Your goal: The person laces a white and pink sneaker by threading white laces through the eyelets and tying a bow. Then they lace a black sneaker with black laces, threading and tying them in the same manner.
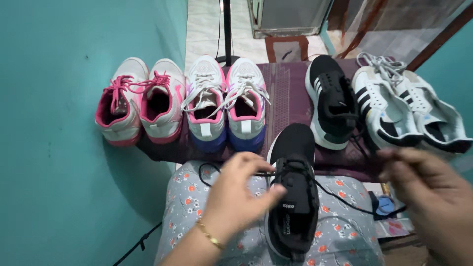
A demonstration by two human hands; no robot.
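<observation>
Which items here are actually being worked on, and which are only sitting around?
In hand:
- black sneaker on the lap
- its black lace, pulled out to both sides
- left hand at the lace by the tongue
- right hand pinching the lace end

Lying about:
- pink-and-white pair
- white, pink and blue pair
- second black sneaker
- white pair with black stripes
- purple mat

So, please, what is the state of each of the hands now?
Left hand: closed, pinching the black lace at the black shoe on the lap.
Right hand: closed, pinching the lace's other end.
</observation>
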